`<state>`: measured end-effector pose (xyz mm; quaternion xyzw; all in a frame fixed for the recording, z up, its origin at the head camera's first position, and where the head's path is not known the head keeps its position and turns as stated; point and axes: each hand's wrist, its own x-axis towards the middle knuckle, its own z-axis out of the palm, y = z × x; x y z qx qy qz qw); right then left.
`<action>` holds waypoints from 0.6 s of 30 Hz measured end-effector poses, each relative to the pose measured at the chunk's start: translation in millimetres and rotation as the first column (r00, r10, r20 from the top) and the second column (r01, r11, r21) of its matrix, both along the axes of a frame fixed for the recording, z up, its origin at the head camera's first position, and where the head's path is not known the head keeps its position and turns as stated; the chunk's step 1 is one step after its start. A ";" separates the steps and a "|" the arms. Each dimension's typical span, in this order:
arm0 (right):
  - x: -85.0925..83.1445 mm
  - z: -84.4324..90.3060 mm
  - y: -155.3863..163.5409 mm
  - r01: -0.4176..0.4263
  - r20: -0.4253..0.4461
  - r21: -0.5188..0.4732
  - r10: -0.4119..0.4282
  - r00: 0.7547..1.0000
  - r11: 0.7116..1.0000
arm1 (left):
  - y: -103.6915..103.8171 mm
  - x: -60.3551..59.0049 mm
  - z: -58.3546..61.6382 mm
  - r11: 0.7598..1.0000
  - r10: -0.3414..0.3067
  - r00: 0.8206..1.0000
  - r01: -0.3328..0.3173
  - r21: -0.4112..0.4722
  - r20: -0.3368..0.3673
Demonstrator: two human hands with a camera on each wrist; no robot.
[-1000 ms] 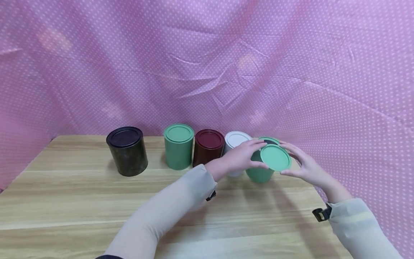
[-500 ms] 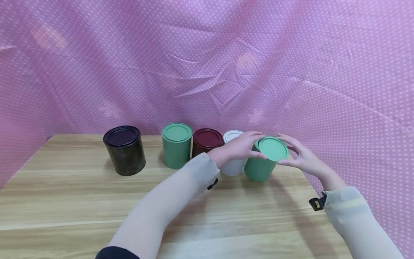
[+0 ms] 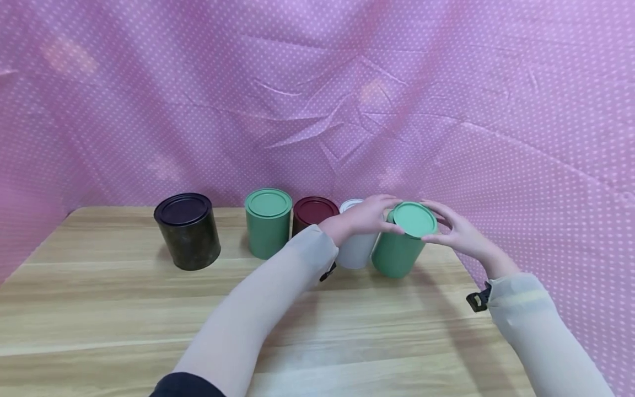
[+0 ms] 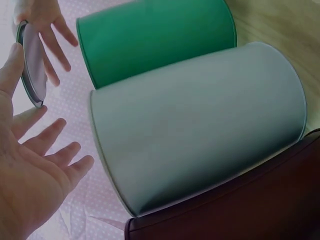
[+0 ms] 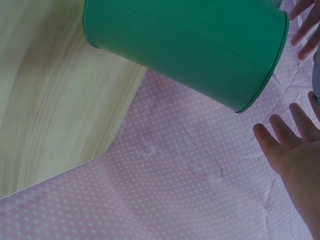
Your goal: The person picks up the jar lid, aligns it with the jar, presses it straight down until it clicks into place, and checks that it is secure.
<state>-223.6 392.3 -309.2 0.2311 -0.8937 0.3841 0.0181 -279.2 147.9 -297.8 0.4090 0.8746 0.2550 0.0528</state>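
Observation:
A round green lid (image 3: 414, 219) is held between both hands above the open-looking top of the rightmost green can (image 3: 397, 256). My left hand (image 3: 364, 216) pinches the lid's left edge with thumb and index finger; its other fingers spread loosely. My right hand (image 3: 457, 236) grips the opposite edge. In the left wrist view the lid (image 4: 34, 65) stands apart from the green can (image 4: 160, 37), a gap between them. Only a sliver of the lid (image 5: 316, 75) shows at the right wrist view's edge. The lid hides the can's mouth in the head view.
Left of that can stand a white can (image 3: 353, 251), a dark red can (image 3: 316, 212), another green can (image 3: 268, 234) and a black can (image 3: 192, 240), all lidded. A pink dotted cloth (image 3: 248, 82) hangs behind and right of the wooden table (image 3: 124, 320).
Both hands have carried the lid back and slightly left, over the green can's top. Its dark opening, partly visible earlier, is now covered from view.

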 end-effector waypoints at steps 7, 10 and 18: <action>-6.7 -0.4 4.4 0.038 0.086 -0.004 -0.037 0.996 0.999 | 2.6 -7.1 -3.1 0.999 -0.015 0.997 0.012 0.040 0.082; -7.8 -0.3 6.5 0.044 0.106 0.004 -0.044 0.993 0.999 | 4.5 -8.1 -3.4 0.999 -0.021 0.995 0.017 0.046 0.099; -12.1 0.2 9.7 0.045 0.154 -0.007 -0.044 0.987 0.999 | 8.6 -13.2 -2.1 1.000 -0.009 0.994 0.007 0.025 0.109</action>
